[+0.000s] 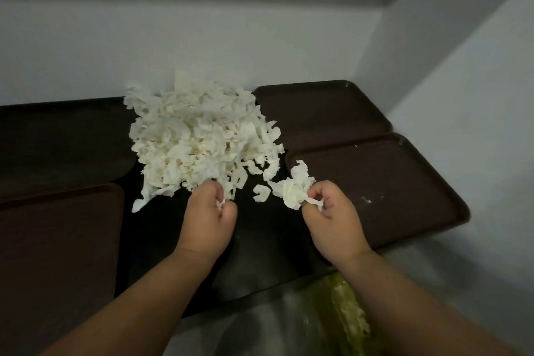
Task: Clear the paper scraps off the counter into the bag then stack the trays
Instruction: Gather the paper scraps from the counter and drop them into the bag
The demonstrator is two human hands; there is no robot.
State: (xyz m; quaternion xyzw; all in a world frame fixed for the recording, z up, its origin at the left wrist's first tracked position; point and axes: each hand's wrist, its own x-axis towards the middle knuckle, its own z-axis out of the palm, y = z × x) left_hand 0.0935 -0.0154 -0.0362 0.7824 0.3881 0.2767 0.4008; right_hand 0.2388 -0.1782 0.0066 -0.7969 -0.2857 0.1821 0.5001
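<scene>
Both hands are closing on paper. The left hand (209, 211) is pinching scraps (221, 204) at the near edge of the pile (199, 136). The right hand (332, 211) is gripping a wad (294, 191) just right of the pile. The pile is lying on the dark table (260, 240). The right trays (390, 182) are sitting side by side right of the pile, and the left trays (57, 225) are sitting left of it. The bag (341, 312) is showing nearer than the pile, below the table edge.

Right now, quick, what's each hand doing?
Left hand: closed, pinching scraps at the near edge of the paper pile.
Right hand: closed around a wad of paper scraps.
</scene>
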